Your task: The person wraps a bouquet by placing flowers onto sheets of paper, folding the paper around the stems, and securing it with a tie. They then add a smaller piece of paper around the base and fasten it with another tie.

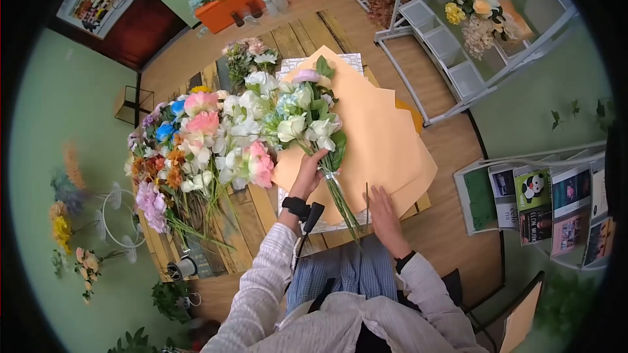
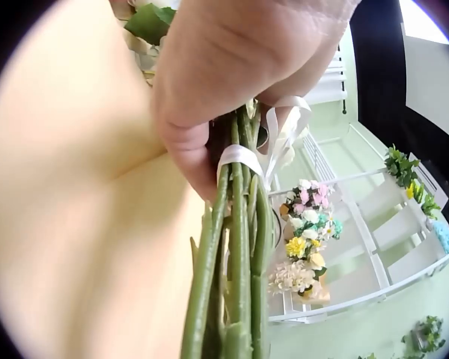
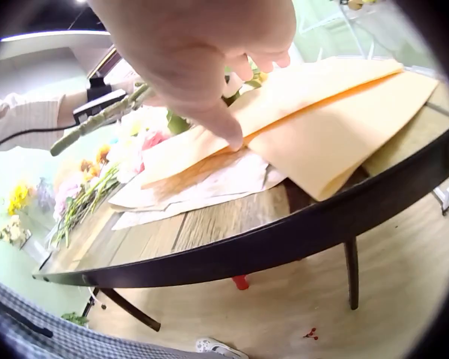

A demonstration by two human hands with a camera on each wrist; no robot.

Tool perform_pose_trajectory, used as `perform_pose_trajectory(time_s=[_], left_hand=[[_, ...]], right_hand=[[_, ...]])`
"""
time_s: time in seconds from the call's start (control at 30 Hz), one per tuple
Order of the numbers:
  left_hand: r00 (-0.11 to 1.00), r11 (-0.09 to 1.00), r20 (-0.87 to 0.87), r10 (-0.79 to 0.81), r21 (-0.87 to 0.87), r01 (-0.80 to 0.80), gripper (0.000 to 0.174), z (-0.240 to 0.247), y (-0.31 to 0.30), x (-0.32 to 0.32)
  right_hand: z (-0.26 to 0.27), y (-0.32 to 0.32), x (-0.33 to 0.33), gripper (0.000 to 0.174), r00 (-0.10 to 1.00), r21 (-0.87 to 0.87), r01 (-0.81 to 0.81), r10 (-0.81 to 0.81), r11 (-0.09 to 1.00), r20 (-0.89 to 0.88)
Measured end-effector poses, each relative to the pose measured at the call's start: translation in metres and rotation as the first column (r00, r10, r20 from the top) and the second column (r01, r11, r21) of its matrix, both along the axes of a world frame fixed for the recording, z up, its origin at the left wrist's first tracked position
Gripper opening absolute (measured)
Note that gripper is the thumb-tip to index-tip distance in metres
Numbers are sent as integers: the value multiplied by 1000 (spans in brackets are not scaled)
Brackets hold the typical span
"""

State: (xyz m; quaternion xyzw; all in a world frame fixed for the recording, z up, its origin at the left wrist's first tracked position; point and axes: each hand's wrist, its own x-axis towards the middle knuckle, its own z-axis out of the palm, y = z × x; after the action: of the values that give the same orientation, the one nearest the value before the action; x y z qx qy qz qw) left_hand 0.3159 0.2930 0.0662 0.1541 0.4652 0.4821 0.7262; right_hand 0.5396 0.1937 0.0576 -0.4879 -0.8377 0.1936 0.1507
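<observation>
Over paper [image 1: 376,131], slanted bouquet [image 1: 302,114], stems [image 1: 339,201] toward person [image 1: 347,320]

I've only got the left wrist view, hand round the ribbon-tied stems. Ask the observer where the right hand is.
Observer: The right hand rests on the peach paper, near its edge closest to the person.
Operator: My view has no far side of the bouquet. What's on the table to the person's left of it?
Observer: A heap of loose flowers, pink, blue, orange and white among them, covers much of the table there.
Operator: And is anything underneath that paper?
Observer: Yes, a white sheet shows beneath it in the right wrist view.
</observation>
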Motion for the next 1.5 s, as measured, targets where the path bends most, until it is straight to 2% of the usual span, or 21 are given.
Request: perform_pose_trajectory(time_s=[0.03, 0.1, 0.13, 0.17, 0.2, 0.23, 0.33, 0.43, 0.5, 0.57, 0.7, 0.87, 0.93, 0.97, 1.03, 1.17, 1.23, 1.33, 1.37, 1.43, 1.5], left_hand=[[999, 1000, 12, -30, 2, 30, 28, -2, 4, 3], [1000, 1000, -7, -14, 16, 14, 28, -6, 11, 8], [999, 999, -35, 1, 33, 0, 28, -10, 13, 8], [997, 998, -79, -13, 57, 17, 30, -14, 16, 9], [997, 998, -79, -13, 53, 17, 30, -18, 18, 10], [983, 999, -184, -24, 37, 32, 32, -22, 20, 12], [923, 998, -382, -48, 23, 61, 38, -25, 24, 14], [881, 993, -470, -50, 70, 93, 42, -23, 20, 10], [844, 981, -522, 122, -63, -181, 45, -22, 4, 7], [677, 943, -670, 306, 117, -310, 50, -30, -30, 22], [576, 990, -812, -100, -25, 136, 57, -30, -87, 59], [460, 984, -881, 110, 160, 72, 69, -26, -97, 101], [347, 988, -931, 113, 142, 61, 79, -31, -99, 108], [347, 988, -931, 117, 143, 52, 79, -34, -100, 110], [380, 997, -925, 19, 49, 68, 85, -28, -98, 113], [414, 996, -907, 79, 89, 4, 82, -22, -96, 116], [612, 994, -784, -109, -86, 67, 75, 0, -94, 110], [504, 979, -851, 149, 200, 49, 71, -30, -98, 111], [637, 998, -770, -21, 19, 57, 70, -29, -100, 108], [607, 985, -792, 69, 150, 84, 70, -29, -104, 108], [662, 968, -743, 94, 223, 113, 70, -20, -106, 109]], right_hand=[[-1, -3, 9, 56, 1000, -1, 0, 0, 1000, 9], [-7, -8, 26, 50, 875, -176, 400, -432, 900, -220], [-16, -8, 30, 50, 876, -181, 398, -431, 899, -216], [-28, -4, 32, 46, 631, -514, 462, -675, 723, -384], [-30, 1, 31, 44, 297, -795, 362, -868, 487, -397], [-30, 5, 31, 45, 104, -893, 172, -909, 415, -403], [-32, 21, 20, 38, 81, -972, 91, -975, 216, -209], [-35, 25, 12, 29, 98, -978, 72, -978, 194, -186], [-43, 26, 11, 26, 127, -975, 79, -972, 207, -196], [-50, 27, 7, 23, 150, -971, 84, -966, 223, -209], [-45, 28, -2, 24, 203, -974, 124, -966, 189, -162], [-46, 27, -10, 26, 115, -970, 35, -965, 241, -235], [-49, 23, -20, 22, 103, -899, 209, -923, 385, -371], [-49, 20, -20, 22, 112, -898, 207, -921, 388, -372], [-40, 17, -21, 28, 685, -568, 525, -711, 633, -160], [-26, 7, -37, 30, 811, -423, 498, -579, 757, -82], [-32, 5, -41, 28, 832, -305, 462, -526, 833, -178], [-39, 5, -44, 26, 862, -150, 382, -410, 912, -299], [-44, 6, -46, 27, 826, -132, 433, -451, 892, -339], [-39, 12, -45, 28, 790, -106, 477, -478, 873, -384], [-33, 15, -38, 29, 464, -695, 389, -780, 605, -420]])
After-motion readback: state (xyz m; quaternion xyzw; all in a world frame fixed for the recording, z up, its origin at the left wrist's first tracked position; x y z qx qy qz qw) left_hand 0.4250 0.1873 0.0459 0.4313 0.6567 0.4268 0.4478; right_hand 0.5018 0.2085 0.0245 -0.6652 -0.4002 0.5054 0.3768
